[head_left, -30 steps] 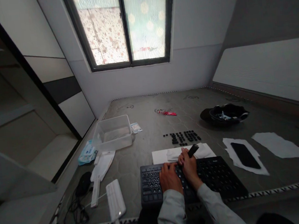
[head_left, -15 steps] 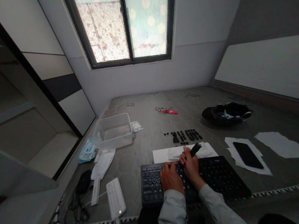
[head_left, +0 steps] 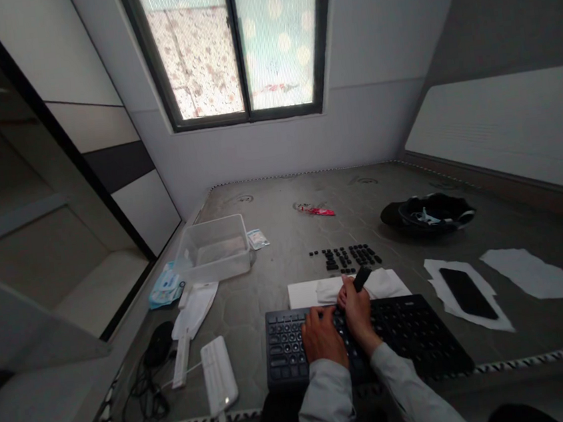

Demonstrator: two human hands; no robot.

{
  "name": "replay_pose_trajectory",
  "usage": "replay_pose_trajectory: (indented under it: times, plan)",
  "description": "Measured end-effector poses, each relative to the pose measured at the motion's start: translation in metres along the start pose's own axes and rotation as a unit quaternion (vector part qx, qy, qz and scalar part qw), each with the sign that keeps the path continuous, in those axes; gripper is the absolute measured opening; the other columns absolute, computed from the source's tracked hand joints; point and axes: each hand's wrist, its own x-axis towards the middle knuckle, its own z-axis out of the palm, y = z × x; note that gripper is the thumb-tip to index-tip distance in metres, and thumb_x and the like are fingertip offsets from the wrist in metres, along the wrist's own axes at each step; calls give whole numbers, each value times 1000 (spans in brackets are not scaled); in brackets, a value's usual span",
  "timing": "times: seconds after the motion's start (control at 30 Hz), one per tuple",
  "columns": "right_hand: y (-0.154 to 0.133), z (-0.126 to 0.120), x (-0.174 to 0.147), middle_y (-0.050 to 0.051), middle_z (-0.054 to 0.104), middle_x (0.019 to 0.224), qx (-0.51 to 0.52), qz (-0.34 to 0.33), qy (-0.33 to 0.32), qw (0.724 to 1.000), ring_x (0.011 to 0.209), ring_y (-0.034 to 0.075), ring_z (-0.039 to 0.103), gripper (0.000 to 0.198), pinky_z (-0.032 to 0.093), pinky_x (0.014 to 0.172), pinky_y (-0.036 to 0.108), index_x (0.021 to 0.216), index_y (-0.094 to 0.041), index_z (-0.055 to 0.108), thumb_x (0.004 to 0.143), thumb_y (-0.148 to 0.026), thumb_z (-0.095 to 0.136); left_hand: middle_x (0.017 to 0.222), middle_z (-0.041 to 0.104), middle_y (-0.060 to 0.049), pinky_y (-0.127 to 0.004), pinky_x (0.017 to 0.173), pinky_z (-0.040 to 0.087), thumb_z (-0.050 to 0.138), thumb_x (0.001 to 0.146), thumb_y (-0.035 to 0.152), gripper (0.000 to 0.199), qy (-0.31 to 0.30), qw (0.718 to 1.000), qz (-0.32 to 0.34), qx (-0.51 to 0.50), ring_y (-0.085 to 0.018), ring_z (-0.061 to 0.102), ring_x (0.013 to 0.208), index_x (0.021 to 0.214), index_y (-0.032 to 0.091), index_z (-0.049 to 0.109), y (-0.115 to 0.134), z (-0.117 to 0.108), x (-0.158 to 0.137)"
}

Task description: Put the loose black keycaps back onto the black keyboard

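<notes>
Item, far left: a black mouse [head_left: 158, 345] with its cable loosely coiled, and beside it a white power bank [head_left: 219, 376]. Item, behind these: a clear plastic tub [head_left: 214, 253]. Item, centre: one black keyboard [head_left: 399, 326], directly beneath both hands, long axis running left to right across the person's front; pale key markings show at its left end, the right stretch being too dark to read. Item, upon it, left of middle: the left hand [head_left: 323, 335], palm down, fingers bent over the keys; whether they pinch anything I cannot tell. Item, just beside it: the right hand [head_left: 358, 312], closed about a black stick-like tool [head_left: 362, 278], whose visible end leans up and to the right, the lower end hidden in the fist. This right hand sits near the keyboard's far edge and is the nearer of the two to its right end. Item, past that edge: a flat white box [head_left: 301, 295], then small black pieces [head_left: 351, 256], like keycaps, in rough rows, straight ahead of the right hand. Item, right: a dark phone [head_left: 468, 293] on white paper [head_left: 503, 323], well apart from either hand.
</notes>
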Motion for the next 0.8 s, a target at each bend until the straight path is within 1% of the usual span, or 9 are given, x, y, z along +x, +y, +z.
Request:
replay_pose_trajectory:
  times: [0.2,0.37,0.43,0.57,0.63,0.73,0.8]
  plan:
    - [-5,5,5,-12,33,42,6,30,-37,999,35,5,28,43,20,34,22,57,-24,38,76,-52,65,107,63,-2,-31,86,40,52,91,11,35,0,1000,-1,-3,-17,58,102,111,33,70,-2,2,1]
    - [-7,9,5,-12,32,41,-6,40,-89,995,35,5,24,44,18,35,22,57,-24,38,73,-55,66,107,64,-1,-31,84,40,52,91,12,32,1,1000,0,2,-18,59,100,108,33,70,-2,3,2]
    - [-6,8,2,-12,33,42,-23,30,-110,993,36,5,25,44,19,35,23,57,-23,41,71,-54,69,106,65,-2,-32,84,40,52,91,12,31,4,1000,0,7,-18,60,100,108,31,70,-2,3,2]
    - [-4,3,-8,-9,40,43,-56,-15,-130,990,42,7,32,43,26,40,24,54,-21,47,68,-51,75,107,65,-3,-32,85,40,51,91,12,31,-7,1000,-4,5,-19,59,101,110,28,69,-2,1,3]
    - [-3,1,-13,-9,39,44,-57,-36,-140,988,44,7,32,44,28,43,24,53,-21,46,70,-52,73,107,65,-3,-32,85,40,51,91,12,30,-15,1000,-6,-6,-19,60,102,109,28,69,-3,1,3]
    - [0,-2,-17,-9,35,44,-54,-55,-157,985,43,7,30,47,28,43,25,52,-22,43,74,-55,68,108,66,-3,-32,86,40,50,93,16,26,-11,1000,-5,-15,-19,60,103,106,28,70,-4,3,3]
    - [3,-4,-17,-9,36,45,-57,-66,-153,984,44,8,32,46,28,43,25,53,-23,44,73,-56,69,108,66,-3,-32,85,40,52,93,17,25,0,1000,-4,-12,-19,60,103,106,28,70,-4,5,3]
